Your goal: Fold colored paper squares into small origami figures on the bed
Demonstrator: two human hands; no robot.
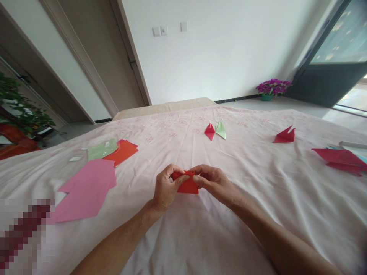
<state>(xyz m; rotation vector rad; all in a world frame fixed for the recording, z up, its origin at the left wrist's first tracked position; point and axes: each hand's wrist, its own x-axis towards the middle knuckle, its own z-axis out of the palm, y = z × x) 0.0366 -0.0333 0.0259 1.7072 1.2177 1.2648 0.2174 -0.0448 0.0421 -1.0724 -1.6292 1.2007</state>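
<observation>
Between my two hands is a small piece of folded red-orange paper, held just above the cloth in the middle of the view. My left hand pinches its upper left part, thumb on the near face. On the upper right edge, my right hand grips the paper between thumb and fingers. The far side of the paper and some fingertips are hidden. Beyond the hands lie a folded red paper piece and a folded light green one, side by side.
Pink paper sheets, orange paper and a light green packet lie on the left of the pale pink cloth. To the right are a folded red piece and larger red folded paper. Purple flowers stand by the wall.
</observation>
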